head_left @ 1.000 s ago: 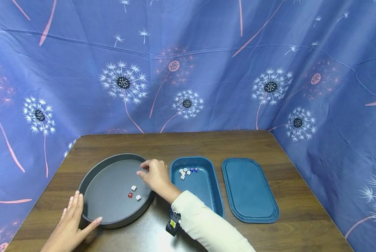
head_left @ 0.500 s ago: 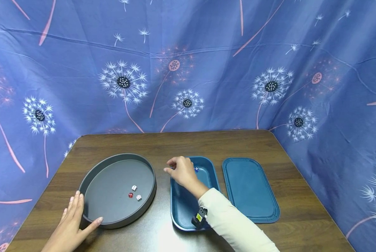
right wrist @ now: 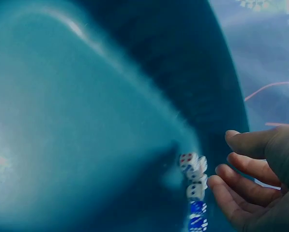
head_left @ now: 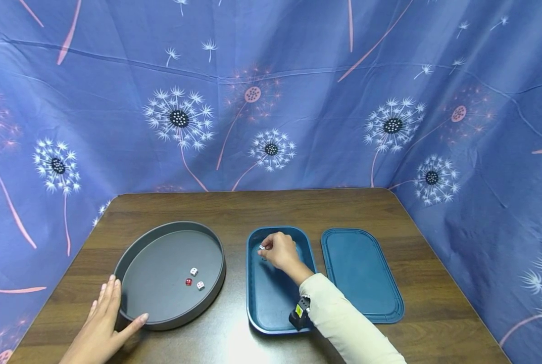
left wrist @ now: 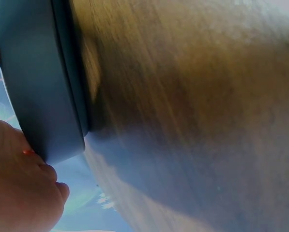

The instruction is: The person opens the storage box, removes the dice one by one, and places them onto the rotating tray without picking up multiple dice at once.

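A deep teal rectangular tray (head_left: 258, 308) with rounded corners sits upright on the worktop, and a small cluster of white and blue dice (right wrist: 195, 191) lies in its far end, pressed together against the wall. Left of it stands a round dark-grey pan (head_left: 161, 323) with a raised rim. On its floor lie 3 dice (head_left: 193, 278) close together, 2 white and 1 red.

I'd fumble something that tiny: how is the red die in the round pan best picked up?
Pinch the red die by two opposite side faces, coming straight down. The pan's raised rim blocks a sideways approach, and a white die sits close to its right, so keep the fingertips narrow.
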